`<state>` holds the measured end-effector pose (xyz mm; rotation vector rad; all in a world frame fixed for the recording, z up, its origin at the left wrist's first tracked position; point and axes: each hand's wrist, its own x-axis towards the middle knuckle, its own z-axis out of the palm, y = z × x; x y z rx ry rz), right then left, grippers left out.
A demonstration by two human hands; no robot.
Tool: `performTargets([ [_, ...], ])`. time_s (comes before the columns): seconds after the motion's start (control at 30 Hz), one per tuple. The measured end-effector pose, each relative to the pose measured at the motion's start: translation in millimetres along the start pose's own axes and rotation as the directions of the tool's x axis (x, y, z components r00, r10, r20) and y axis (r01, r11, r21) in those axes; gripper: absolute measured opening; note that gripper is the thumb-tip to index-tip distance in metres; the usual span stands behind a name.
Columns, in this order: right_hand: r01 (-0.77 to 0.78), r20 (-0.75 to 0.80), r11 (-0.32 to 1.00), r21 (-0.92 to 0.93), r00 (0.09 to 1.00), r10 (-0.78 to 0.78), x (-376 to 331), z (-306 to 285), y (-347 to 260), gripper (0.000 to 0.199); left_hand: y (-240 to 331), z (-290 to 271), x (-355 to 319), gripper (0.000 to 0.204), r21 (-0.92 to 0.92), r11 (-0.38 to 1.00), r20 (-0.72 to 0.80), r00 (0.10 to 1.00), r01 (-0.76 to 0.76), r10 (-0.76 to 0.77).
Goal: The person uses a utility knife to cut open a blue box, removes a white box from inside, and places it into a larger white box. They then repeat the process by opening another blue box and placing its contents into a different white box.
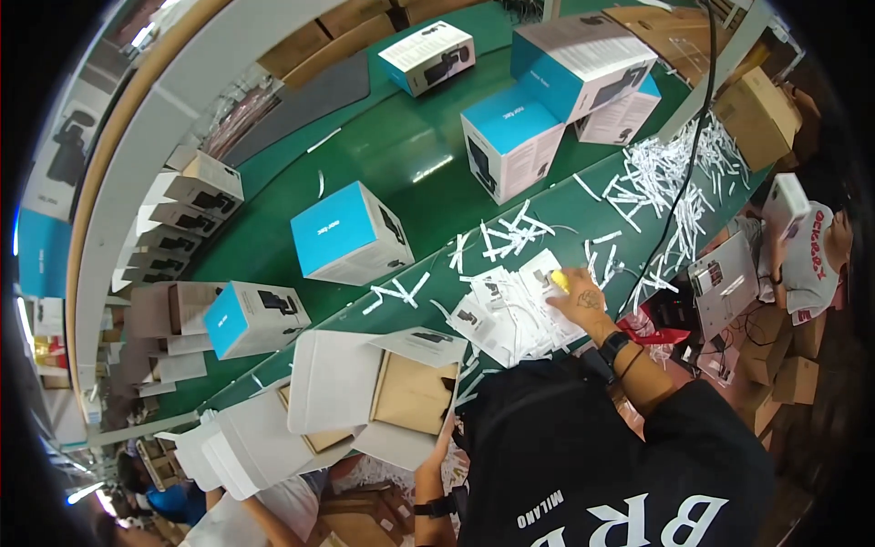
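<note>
An open white carton (337, 378) with brown cardboard inside tilts at the table's front edge. My left hand (436, 452) grips its right side from below, the fingers partly hidden by the carton. To its right lies a loose pile of white printed leaflets (497, 314). My right hand (583, 301) is at the pile's right side, fingers bent together on a leaflet. A yellow cover (560, 281) shows at one fingertip. A second open white carton (251, 438) stands left of the first, close to another person's arms.
White-and-blue boxes stand on the green table (419, 169), including a near one (351, 232) and a stack (583, 64) at the back right. White paper strips (674, 182) heap at the right. A black cable (697, 137) hangs there. Another person (811, 264) sits far right.
</note>
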<state>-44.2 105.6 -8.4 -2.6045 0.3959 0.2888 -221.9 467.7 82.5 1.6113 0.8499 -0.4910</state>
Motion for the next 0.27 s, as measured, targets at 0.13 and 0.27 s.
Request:
performTargets([
  [0.13, -0.137, 0.181, 0.984, 0.117, 0.977, 0.115, 26, -1, 29, 0.081, -45, -3, 45, 0.045, 0.165, 0.919, -0.015, 0.931, -0.357, 0.364],
  [0.27, -0.177, 0.396, 0.982, 0.07, 0.908, 0.136, 65, 5, 56, 0.076, -21, 27, 39, 0.049, 0.223, 0.924, -0.053, 0.942, -0.311, 0.331],
])
